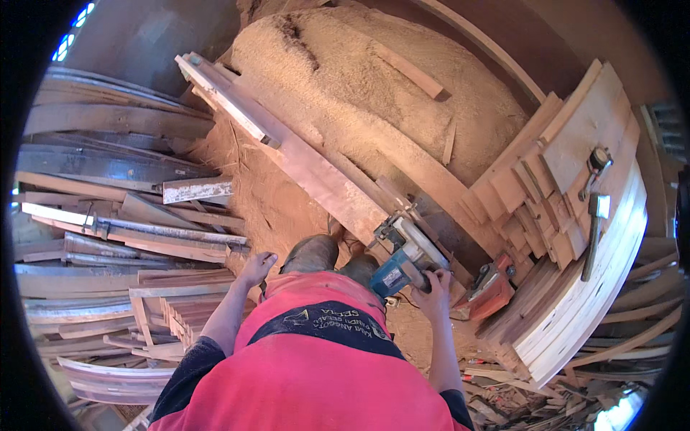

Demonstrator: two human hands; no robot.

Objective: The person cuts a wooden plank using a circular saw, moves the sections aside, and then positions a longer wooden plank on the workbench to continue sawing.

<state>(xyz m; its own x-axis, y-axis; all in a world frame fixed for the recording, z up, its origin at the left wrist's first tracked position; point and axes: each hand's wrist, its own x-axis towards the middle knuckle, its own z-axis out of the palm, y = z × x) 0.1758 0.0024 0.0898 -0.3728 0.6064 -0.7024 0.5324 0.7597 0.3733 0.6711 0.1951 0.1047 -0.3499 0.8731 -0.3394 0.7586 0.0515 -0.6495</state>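
My right hand (433,291) is wrapped round the rear handle of a blue circular saw (394,274). The saw sits at the near end of a long, wide plank (316,172), which slants away to the far left. Whether the blade touches the wood is hidden. My left hand (257,269) hangs beside my left thigh, apart from the plank, with loosely bent fingers and nothing visible in them. A narrow strip of wood (223,100) with a pale edge lies along the plank's far end.
A large sawdust heap (374,93) rises beyond the plank, with a loose wood block (410,70) on it. At the right, stacked boards (575,136) carry a hammer (595,233) and a round-headed tool (598,159). An orange power tool (490,289) stands nearby. Stacked timber (108,165) fills the left.
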